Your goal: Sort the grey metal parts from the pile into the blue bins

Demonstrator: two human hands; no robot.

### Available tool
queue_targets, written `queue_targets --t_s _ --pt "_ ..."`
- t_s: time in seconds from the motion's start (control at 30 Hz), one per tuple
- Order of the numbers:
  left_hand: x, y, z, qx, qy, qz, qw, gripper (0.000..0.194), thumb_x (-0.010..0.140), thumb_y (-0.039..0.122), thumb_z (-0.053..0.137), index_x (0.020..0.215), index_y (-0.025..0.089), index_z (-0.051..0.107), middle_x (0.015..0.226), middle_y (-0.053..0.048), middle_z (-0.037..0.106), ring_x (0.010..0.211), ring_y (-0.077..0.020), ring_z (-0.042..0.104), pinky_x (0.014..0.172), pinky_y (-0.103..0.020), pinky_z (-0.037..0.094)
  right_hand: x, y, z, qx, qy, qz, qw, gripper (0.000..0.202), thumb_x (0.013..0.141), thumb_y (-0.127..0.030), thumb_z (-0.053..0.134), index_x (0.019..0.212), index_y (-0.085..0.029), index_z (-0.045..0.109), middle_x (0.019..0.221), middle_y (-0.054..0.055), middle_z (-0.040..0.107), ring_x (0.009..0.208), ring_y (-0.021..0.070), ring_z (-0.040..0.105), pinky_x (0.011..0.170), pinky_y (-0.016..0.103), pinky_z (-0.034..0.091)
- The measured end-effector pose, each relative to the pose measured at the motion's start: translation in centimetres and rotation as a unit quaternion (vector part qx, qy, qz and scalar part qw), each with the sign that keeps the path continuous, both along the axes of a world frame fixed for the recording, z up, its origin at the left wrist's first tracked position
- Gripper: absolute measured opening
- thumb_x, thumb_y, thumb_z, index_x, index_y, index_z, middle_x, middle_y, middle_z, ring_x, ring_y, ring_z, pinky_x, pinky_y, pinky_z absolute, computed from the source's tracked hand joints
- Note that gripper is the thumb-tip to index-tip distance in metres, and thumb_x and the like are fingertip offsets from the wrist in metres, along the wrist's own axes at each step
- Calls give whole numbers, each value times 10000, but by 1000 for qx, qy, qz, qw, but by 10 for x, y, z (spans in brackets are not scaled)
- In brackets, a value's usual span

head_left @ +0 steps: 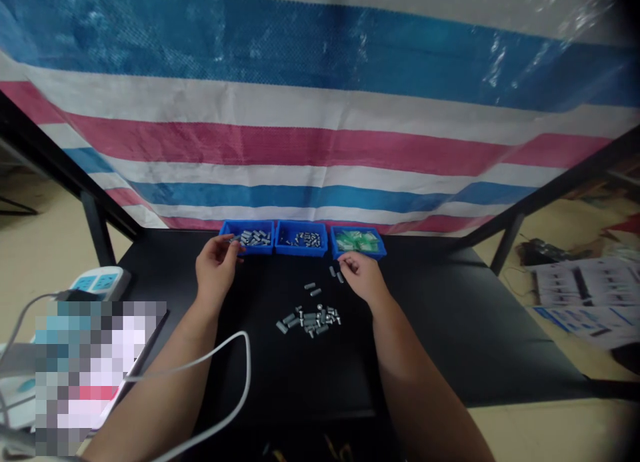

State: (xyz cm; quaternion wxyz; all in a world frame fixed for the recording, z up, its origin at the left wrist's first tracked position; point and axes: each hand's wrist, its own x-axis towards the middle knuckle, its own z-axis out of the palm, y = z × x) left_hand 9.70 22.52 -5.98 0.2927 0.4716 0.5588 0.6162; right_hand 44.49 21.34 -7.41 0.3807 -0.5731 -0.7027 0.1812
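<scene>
My left hand (pixel 219 259) is at the front left corner of the left blue bin (pixel 260 251), which holds several grey metal cylinders. Its fingers are curled together, and what they pinch is too small to make out. My right hand (pixel 361 270) is closed just in front of the right blue bin (pixel 377 254) with green-and-clear packets; anything between its fingertips is hidden. Two grey cylinders (pixel 333 271) lie beside its fingertips. Between these bins, the middle blue bin (pixel 301 251) holds small screws. Two more cylinders (pixel 310 286) lie nearer the middle, behind a loose pile of cylinders and screws (pixel 311 321).
The black table (pixel 450 315) stands against a striped plastic sheet (pixel 320 145). A white power strip (pixel 103 282) and a pixelated flat object (pixel 110 362) are at the left. A white cable (pixel 246 362) loops over my left forearm.
</scene>
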Motion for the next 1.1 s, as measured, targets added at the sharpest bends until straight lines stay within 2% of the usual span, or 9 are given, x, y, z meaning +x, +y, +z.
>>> queue_targets --t_s 0.13,0.23,0.43,0.57,0.63,0.77,0.83,0.93,1.1 --pt "0 1 3 -33 -51 -47 997 583 779 415 784 1277 146 642 1139 -156 734 799 -212 749 546 -247 573 0 -2 0 -24 -2 21 999 129 861 -244 604 901 -190 714 689 -6 652 570 126 562 585 255 443" --pt "2 -3 8 -23 -68 -86 994 549 794 404 778 1269 161 649 1240 -176 704 722 -179 735 483 -225 525 -6 -7 9 -31 -14 70 997 135 866 -231 617 940 -194 724 725 -4 658 580 119 542 582 252 426" --pt "9 -15 11 -24 -16 -169 985 307 848 405 734 1023 158 680 858 -67 731 580 -132 663 443 -203 449 -19 -21 32 -62 -37 233 970 116 804 -155 707 891 -223 742 844 6 671 812 155 623 724 268 463" --pt "13 -18 2 -44 68 -274 958 271 873 398 698 1001 159 686 776 -36 689 573 -123 632 515 -225 476 -26 -32 38 -114 -63 286 949 127 774 -157 754 870 -240 751 825 -7 675 784 157 626 794 308 477" --pt "13 -18 -2 -41 115 -290 949 266 886 397 677 1014 164 695 794 -34 679 595 -123 619 563 -239 484 -30 -36 35 -119 -84 288 946 141 763 -143 755 856 -250 755 802 -11 682 777 160 622 797 317 469" --pt "9 -15 -5 -26 226 -227 947 253 905 400 639 1018 186 713 707 6 595 595 -116 525 573 -233 410 -36 -36 29 -124 -114 276 946 156 773 -88 700 741 -239 718 706 -25 680 752 156 618 733 293 445" --pt "8 -14 -3 -32 258 -234 937 258 908 406 622 1010 187 714 643 29 530 570 -113 467 569 -232 379 -37 -34 28 -112 -102 260 953 152 807 -97 672 750 -233 708 682 -31 672 700 139 610 695 278 439" --pt "9 -18 4 -53 288 -330 897 278 890 420 629 1006 182 714 643 32 535 578 -114 473 573 -230 375 -38 -32 31 -58 -45 221 972 111 861 -144 644 829 -226 713 699 -27 660 643 120 593 637 259 445" --pt "16 -31 19 -124 308 -497 802 312 802 456 723 992 208 727 684 22 641 587 -123 569 557 -231 380 -46 -29 35 115 66 95 987 115 911 -231 634 967 -239 734 817 20 696 651 145 614 640 299 530"
